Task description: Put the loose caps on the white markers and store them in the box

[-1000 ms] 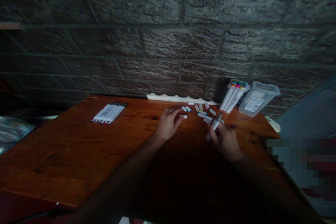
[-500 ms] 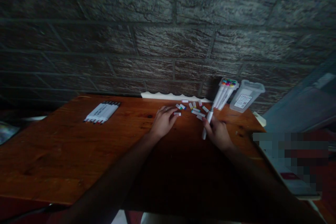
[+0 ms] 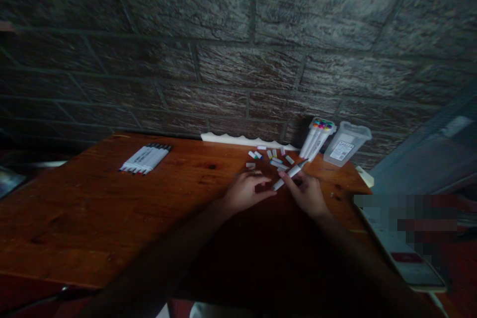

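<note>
My right hand (image 3: 307,193) is closed around a white marker (image 3: 292,171), which is tilted with its dark tip pointing up and right. My left hand (image 3: 249,190) has its thumb and fingers apart close to the marker's lower end; whether they touch it I cannot tell. Just beyond the left fingers lies a white cap (image 3: 250,164) with a reddish end. Several more loose marker caps (image 3: 276,164) with coloured ends are scattered on the table past both hands.
At the back right stand a clear holder full of white markers (image 3: 316,140) and a clear plastic container (image 3: 347,144) with a label. A row of white markers (image 3: 145,158) lies at the left on the wooden table (image 3: 179,194). A white wavy-edged strip (image 3: 242,140) runs along the brick wall (image 3: 223,64).
My left hand has come away from the reddish-ended cap and moved right and nearer, to the marker's lower end. The marker in my right hand has tipped from nearly upright to a slant.
</note>
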{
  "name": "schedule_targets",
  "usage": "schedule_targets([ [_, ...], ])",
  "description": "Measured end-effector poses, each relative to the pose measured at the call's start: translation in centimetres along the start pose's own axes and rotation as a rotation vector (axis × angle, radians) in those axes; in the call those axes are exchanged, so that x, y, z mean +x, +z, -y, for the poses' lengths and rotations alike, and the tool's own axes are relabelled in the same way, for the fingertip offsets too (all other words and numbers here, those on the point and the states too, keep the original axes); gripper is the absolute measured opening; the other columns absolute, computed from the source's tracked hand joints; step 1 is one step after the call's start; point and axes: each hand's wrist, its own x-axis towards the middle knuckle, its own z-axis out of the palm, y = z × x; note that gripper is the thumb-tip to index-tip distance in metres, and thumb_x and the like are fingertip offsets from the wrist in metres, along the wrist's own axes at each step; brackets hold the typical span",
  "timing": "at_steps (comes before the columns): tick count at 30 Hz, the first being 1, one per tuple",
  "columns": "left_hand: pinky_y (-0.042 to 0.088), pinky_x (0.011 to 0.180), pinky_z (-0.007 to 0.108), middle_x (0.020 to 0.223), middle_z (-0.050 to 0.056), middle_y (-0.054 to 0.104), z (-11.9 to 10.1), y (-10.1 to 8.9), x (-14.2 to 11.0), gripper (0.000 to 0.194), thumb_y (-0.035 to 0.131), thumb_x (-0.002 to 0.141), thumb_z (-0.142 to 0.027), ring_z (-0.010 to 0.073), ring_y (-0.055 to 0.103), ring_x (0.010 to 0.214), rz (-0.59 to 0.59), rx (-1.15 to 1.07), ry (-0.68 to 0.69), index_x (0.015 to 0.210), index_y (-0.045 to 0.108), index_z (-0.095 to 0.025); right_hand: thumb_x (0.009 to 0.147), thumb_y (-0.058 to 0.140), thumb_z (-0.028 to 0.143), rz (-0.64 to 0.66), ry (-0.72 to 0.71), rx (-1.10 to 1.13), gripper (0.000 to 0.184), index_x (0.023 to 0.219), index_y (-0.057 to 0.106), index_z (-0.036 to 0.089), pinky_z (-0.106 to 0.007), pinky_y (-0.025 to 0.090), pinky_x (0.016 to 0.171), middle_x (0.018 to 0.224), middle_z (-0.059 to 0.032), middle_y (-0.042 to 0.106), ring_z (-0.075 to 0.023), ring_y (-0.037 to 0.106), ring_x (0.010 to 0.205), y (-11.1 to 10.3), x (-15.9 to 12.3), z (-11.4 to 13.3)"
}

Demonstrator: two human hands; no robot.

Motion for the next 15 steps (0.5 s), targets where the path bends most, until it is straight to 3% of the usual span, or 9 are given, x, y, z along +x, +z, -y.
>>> schedule_targets([
  [3, 0.045, 0.077, 0.031, 0.083, 0.004, 0.068, -0.2, 0.2, 0.1, 0.021, 0.066, 0.084, -0.039, 0.0188, 0.062, 0.081, 0.067, -0.001, 0.026, 0.089, 0.072, -0.019, 0.084, 0.061, 0.047, 0.032, -0.001, 0.031, 0.030, 0.075, 0.063, 0.019, -0.026, 0.045, 0.056, 0.068, -0.0033, 0.069, -0.0167, 0.062, 0.059, 0.3, -0.2, 0.2],
  [7, 0.045, 0.077, 0.030, 0.086, 0.004, 0.068, -0.4, 0.0, 0.2, 0.015, 0.062, 0.087, -0.031, 0.0179, 0.062, 0.083, 0.063, 0.006, -0.005, 0.086, 0.070, -0.018, 0.086, 0.058, 0.045, 0.062, -0.031, 0.057, 0.029, 0.078, 0.064, 0.018, -0.027, 0.044, 0.059, 0.069, -0.0027, 0.066, -0.0161, 0.060, 0.062, 0.2, -0.2, 0.2],
  [11, 0.045, 0.086, 0.032, 0.092, 0.003, 0.070, -0.4, -0.4, 0.1, 0.013, 0.062, 0.087, -0.029, 0.0189, 0.063, 0.090, 0.041, 0.007, -0.059, 0.090, 0.069, -0.020, 0.087, 0.056, 0.048, -0.030, 0.039, 0.176, 0.033, 0.080, 0.064, 0.017, -0.026, 0.042, 0.059, 0.071, -0.0021, 0.063, -0.0147, 0.056, 0.064, -0.8, 0.4, -0.1],
  [15, 0.047, 0.083, 0.031, 0.093, 0.003, 0.072, -0.1, -0.6, 0.0, 0.014, 0.059, 0.089, -0.030, 0.0190, 0.064, 0.088, 0.033, -0.009, -0.170, 0.096, 0.069, -0.021, 0.082, 0.062, 0.052, -0.102, 0.175, 0.416, 0.035, 0.078, 0.061, 0.017, -0.024, 0.037, 0.053, 0.067, 0.0006, 0.057, -0.0105, 0.048, 0.057, -2.2, 1.4, -0.1],
])
